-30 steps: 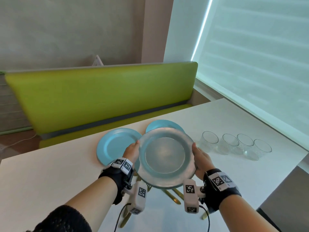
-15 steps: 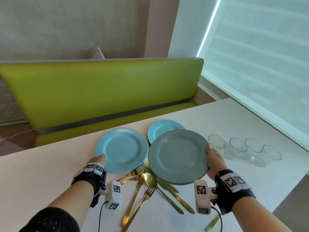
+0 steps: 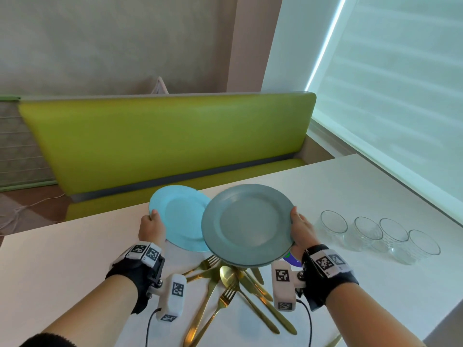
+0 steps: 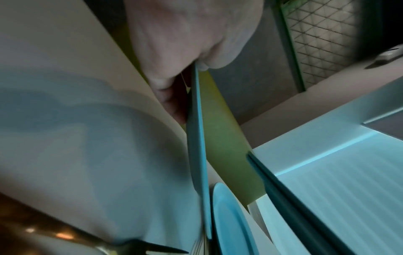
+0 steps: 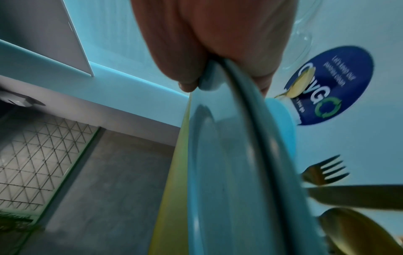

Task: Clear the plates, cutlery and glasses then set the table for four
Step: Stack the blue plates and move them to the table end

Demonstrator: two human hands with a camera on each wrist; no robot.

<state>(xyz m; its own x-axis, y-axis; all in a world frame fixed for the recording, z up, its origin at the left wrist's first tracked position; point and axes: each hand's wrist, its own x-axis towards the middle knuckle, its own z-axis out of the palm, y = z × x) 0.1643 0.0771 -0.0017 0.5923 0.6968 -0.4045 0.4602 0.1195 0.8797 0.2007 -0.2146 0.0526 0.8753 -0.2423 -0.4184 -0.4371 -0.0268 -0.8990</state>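
Head view: my left hand grips round light-blue plate at its 9 o'clock rim, raised over white table. My right hand grips stacked round grey-blue plates at 3 o'clock. Gold cutlery pile at 6 o'clock below; four clear glasses at 3 o'clock.

Left wrist view: thumb and fingers pinch plate rim.

Right wrist view: fingers clamp two rims.

Right hand pinches stacked plates at the rim; fork, knife, spoon on tabletop below.
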